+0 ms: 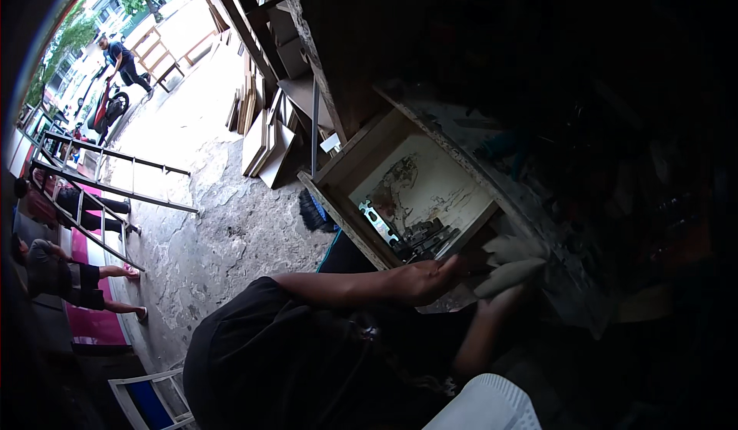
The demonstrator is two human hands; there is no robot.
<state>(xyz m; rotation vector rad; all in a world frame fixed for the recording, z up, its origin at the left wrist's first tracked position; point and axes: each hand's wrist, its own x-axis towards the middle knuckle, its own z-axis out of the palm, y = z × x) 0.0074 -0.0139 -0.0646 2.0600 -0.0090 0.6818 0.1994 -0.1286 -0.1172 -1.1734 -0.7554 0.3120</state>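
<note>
My left hand (430,280) is bare and closed beside the front edge of an open wooden drawer (483,222). Whatever its fingers hold is lost in shadow. Just right of it is my right hand (509,270), the fingers covered by a pale grey glove and seeming to be stretched out and apart. Nothing shows in that hand, though the light is dim. Inside the drawer lie a flat silver metal tool with notches and holes (378,222) and several dark metal tools (432,238).
Dark clutter and crumpled clear plastic (580,291) lie right of the drawer. Wooden boards (269,145) lean beyond it, near a blue-bristled brush (314,211). At left, a metal frame (115,157) stands near two people (58,272). Farther off, another person (123,61) is beside a motorbike (111,111).
</note>
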